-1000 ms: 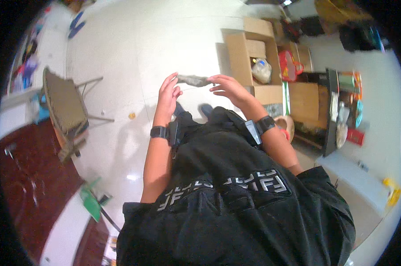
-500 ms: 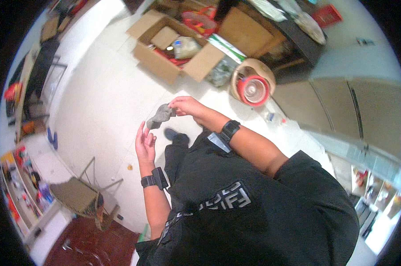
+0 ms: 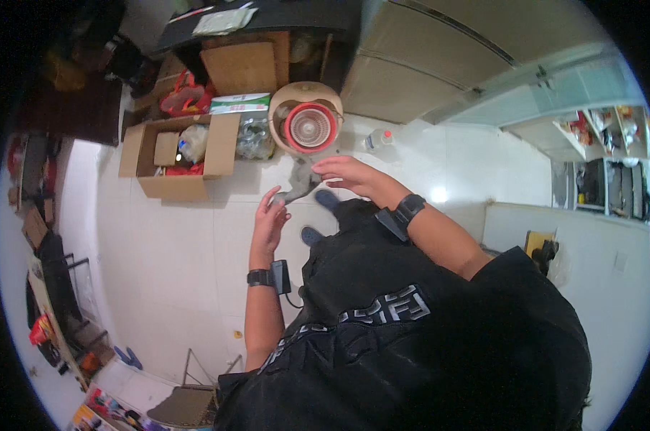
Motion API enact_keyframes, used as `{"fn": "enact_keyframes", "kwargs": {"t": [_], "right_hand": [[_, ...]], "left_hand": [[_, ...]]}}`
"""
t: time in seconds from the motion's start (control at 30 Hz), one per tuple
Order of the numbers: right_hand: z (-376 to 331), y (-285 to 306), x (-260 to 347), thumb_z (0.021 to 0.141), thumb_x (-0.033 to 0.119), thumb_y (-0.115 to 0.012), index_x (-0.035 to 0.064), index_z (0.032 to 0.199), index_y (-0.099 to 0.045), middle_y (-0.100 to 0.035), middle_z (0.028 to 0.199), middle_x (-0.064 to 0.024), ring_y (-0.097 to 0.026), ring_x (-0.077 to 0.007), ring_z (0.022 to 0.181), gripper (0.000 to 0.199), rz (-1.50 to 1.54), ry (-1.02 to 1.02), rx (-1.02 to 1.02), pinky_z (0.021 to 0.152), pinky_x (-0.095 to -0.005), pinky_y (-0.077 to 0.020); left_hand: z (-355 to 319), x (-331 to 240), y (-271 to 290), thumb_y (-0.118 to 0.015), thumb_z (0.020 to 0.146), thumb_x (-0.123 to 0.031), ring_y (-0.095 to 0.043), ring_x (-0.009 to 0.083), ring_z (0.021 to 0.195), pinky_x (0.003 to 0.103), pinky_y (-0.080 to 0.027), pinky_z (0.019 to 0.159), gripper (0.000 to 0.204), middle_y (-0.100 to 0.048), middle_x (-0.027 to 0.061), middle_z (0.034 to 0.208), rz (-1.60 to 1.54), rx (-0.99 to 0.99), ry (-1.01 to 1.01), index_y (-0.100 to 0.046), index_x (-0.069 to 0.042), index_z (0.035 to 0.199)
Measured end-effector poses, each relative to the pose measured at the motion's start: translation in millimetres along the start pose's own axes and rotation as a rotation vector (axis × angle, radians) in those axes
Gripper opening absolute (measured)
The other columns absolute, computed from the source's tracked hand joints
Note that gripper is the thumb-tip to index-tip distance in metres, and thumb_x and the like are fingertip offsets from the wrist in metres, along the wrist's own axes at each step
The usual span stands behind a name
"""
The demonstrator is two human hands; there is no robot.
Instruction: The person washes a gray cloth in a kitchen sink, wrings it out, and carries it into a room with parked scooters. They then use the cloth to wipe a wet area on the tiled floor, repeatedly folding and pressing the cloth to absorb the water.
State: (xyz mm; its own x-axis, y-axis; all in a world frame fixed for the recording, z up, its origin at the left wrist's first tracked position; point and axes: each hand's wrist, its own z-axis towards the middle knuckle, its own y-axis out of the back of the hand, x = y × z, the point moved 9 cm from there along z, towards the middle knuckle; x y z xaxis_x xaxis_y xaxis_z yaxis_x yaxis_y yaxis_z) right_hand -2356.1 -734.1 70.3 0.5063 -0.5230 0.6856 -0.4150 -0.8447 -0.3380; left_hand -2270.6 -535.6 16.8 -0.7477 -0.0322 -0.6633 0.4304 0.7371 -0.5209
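A limp grey cloth, shaped somewhat like a sock [image 3: 303, 178], hangs between my two hands above the floor. My right hand [image 3: 348, 175] grips its upper right end between thumb and fingers. At the cloth's lower left end is my left hand [image 3: 270, 219], its thumb and fingertips closed on the tip and the other fingers loosely curled. Just beyond the cloth stands a beige mop bucket [image 3: 296, 92] with a red-rimmed spin basket [image 3: 310, 128].
Left of the bucket are a clear plastic bag [image 3: 255, 138] and an open cardboard box [image 3: 174, 188] holding several items. A clear bottle with a red cap [image 3: 377, 140] stands to its right. Cabinets [image 3: 390, 86] line the far right; a folding chair [image 3: 185, 406] is at lower left.
My view has turned right, so the box and bucket now lie straight ahead. My hands and the cloth have come over beside the bucket; my left fingers now meet the cloth's end.
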Motion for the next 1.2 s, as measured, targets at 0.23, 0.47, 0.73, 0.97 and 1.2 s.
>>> {"fn": "enact_keyframes", "kwargs": {"t": [0.23,0.47,0.73,0.97,1.2], "right_hand": [[-35.6,187.9,14.2,0.099,0.031,-0.064,0.0124,0.119,-0.068,-0.058,0.115,0.0003,-0.055,-0.0124,0.102,0.028,0.424,0.118,0.081,0.088,-0.0303,-0.0499],[-139.7,379.6,15.8,0.102,0.034,-0.057,0.0123,0.129,-0.064,-0.059,0.112,-0.0024,-0.058,-0.0161,0.095,0.035,0.59,0.227,-0.022,0.086,-0.0313,-0.0498],[-257.0,630.0,73.7,0.1,0.036,-0.059,0.0119,0.131,-0.06,-0.062,0.107,-0.0025,-0.061,-0.0151,0.086,0.039,0.718,0.451,-0.295,0.078,-0.0296,-0.0479],[-341.1,872.1,38.8,0.098,0.038,-0.057,0.0144,0.128,-0.063,-0.063,0.107,-0.0028,-0.055,-0.0145,0.084,0.038,0.739,0.402,-0.688,0.075,-0.0301,-0.0456],[-444.1,1083.5,53.9,0.09,0.034,-0.07,0.0108,0.1,-0.065,-0.058,0.087,-0.0006,-0.053,-0.0142,0.07,0.026,0.93,0.403,-0.903,0.066,-0.0311,-0.0446]], "left_hand": [[77.2,78.2,-188.7,-0.065,0.098,-0.02,-0.053,0.0091,0.074,0.034,-0.054,0.081,0.049,-0.058,-0.0033,0.098,0.176,0.331,0.269,-0.051,-0.014,0.144],[129.9,152.3,-396.4,-0.062,0.1,-0.021,-0.055,0.0106,0.082,0.039,-0.055,0.091,0.051,-0.055,-0.002,0.111,0.357,0.462,0.431,-0.047,-0.012,0.148],[221.8,227.9,-697.9,-0.058,0.101,-0.022,-0.063,0.0201,0.1,0.042,-0.058,0.09,0.053,-0.047,0.0034,0.121,0.486,0.886,0.612,-0.042,-0.009,0.15],[280.8,390.6,-924.4,-0.056,0.103,-0.027,-0.064,0.0304,0.115,0.045,-0.059,0.09,0.053,-0.053,0.0141,0.136,0.619,1.131,0.893,-0.038,-0.008,0.15],[345.0,509.1,-1113.3,-0.052,0.104,-0.025,-0.059,0.027,0.114,0.045,-0.055,0.094,0.051,-0.054,0.0138,0.135,0.641,1.142,0.964,-0.04,-0.007,0.15]]}}
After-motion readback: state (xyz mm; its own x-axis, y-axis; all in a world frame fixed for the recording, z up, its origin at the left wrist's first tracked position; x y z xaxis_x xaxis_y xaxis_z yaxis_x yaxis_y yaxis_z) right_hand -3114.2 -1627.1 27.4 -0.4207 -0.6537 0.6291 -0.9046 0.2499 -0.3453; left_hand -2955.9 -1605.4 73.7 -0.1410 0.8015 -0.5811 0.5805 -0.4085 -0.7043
